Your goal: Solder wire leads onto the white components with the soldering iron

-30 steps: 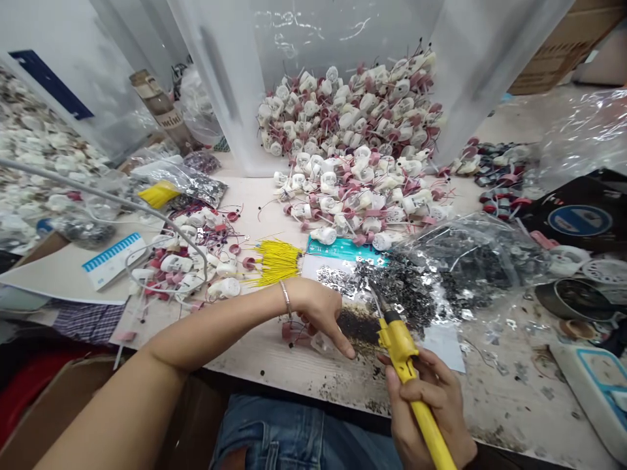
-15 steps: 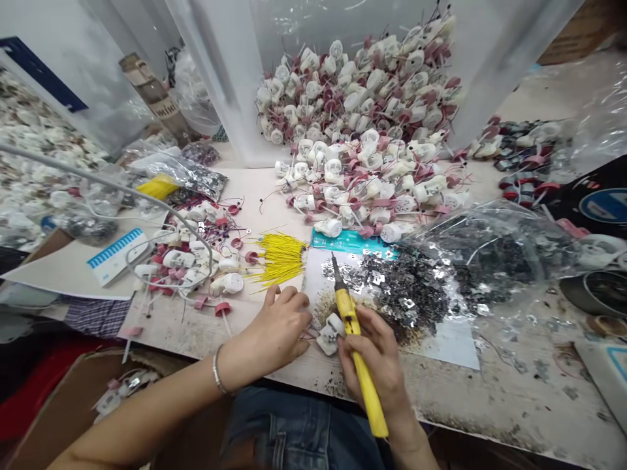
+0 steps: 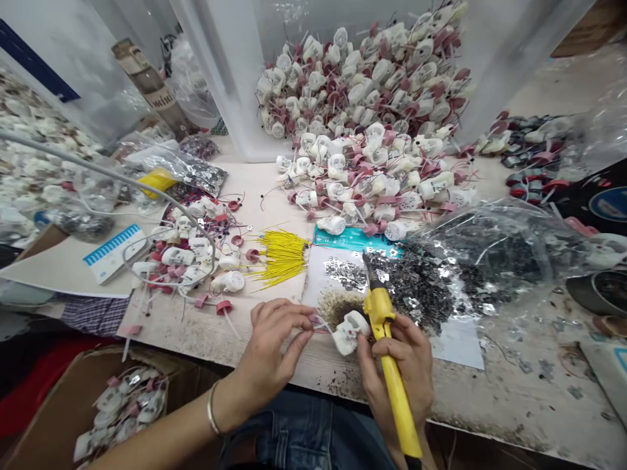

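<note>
My right hand (image 3: 404, 362) is closed round a yellow soldering iron (image 3: 392, 369), its metal tip pointing up and away from me over the heap of small metal plates (image 3: 416, 287). The same hand's thumb and fingertips steady a white plastic housing (image 3: 349, 333) just left of the iron. My left hand (image 3: 277, 343) has its fingertips pinched at a small pink part (image 3: 314, 318) beside the housing; a pale stem or wire runs between the two. Yellow wires (image 3: 284, 258) lie fanned out beyond my left hand.
White-and-pink assemblies (image 3: 372, 176) spill from a clear bin (image 3: 235, 98) at the back. More housings (image 3: 191, 251) lie left. A clear bag (image 3: 504, 241) of metal plates rests right, a metal tin (image 3: 597, 290) beyond it. A cardboard box (image 3: 53, 398) with parts stands below the table edge.
My right hand has moved slightly right with the soldering iron and housing. The housing has turned and shows more. My left hand has rotated, its fingertips now at the pink part.
</note>
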{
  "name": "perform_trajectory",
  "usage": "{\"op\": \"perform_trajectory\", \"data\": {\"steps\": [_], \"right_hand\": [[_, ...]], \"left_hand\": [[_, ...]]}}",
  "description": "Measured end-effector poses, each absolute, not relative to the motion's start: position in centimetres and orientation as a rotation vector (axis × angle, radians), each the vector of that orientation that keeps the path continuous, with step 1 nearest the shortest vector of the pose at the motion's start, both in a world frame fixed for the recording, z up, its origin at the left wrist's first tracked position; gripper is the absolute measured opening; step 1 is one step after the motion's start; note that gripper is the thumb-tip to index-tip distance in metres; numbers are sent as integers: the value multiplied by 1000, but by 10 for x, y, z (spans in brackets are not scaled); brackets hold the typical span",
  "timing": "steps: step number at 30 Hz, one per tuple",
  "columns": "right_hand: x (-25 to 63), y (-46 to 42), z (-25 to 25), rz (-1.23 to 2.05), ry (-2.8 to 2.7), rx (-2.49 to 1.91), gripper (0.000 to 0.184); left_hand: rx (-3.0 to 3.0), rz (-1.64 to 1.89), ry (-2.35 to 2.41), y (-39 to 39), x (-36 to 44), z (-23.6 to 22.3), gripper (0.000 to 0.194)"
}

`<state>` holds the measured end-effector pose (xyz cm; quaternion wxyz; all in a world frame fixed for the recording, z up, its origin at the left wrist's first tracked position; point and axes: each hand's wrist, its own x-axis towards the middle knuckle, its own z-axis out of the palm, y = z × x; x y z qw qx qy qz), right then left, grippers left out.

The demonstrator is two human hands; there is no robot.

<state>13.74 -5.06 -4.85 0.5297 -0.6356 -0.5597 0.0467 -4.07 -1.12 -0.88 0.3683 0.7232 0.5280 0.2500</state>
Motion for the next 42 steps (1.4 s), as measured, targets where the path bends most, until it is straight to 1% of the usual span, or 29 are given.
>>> {"op": "perform_trajectory", "data": {"steps": [3, 6, 9, 12, 15, 17, 19, 22, 25, 31, 34, 37, 38, 40, 42], "right_hand": [[136, -47, -52, 86, -1376, -1479, 18], [143, -46, -62, 80, -1478, -1396, 17], [152, -51, -67, 82, -1550, -1354, 19], [153, -61, -63, 96, -1450, -1356, 20], [142, -71, -59, 284, -1308, -1346, 27], [133, -73, -59, 400, -1267, -1363, 25], [129, -73, -60, 428, -1236, -1390, 25], [131, -71, -59, 400, -1225, -1375, 27], [139, -72, -56, 305, -1254, -1351, 29], [134, -75, -56, 275, -1287, -1400, 25], [126, -74, -56, 239, -1281, -1406, 25], [125, -73, -55, 283, -1291, -1353, 24], [127, -72, -55, 283, -1304, -1345, 24], [133, -68, -56, 223, -1345, -1339, 23], [140, -62, -59, 139, -1412, -1330, 22]], "left_hand": [[2114, 688, 1285, -24, -40, -15, 16], [1992, 503, 1221, -27, -38, -20, 23], [1832, 313, 1229, -23, -34, -19, 17], [1673, 317, 1284, -19, -29, -15, 12], [1441, 369, 1249, -16, -21, -11, 11], [1319, 347, 1164, -14, -15, -11, 8], [1308, 290, 1107, -13, -11, -12, 5], [1512, 234, 1160, -14, -8, -12, 9], [1615, 276, 1220, -15, -9, -10, 13], [1176, 520, 1132, -17, -11, -13, 13], [1234, 505, 1165, -15, -13, -14, 9], [1432, 413, 1206, -10, -15, -11, 14], [1523, 372, 1204, -9, -16, -10, 13], [1701, 299, 1193, -8, -16, -8, 8], [1838, 261, 1194, -9, -15, -8, 10]]}}
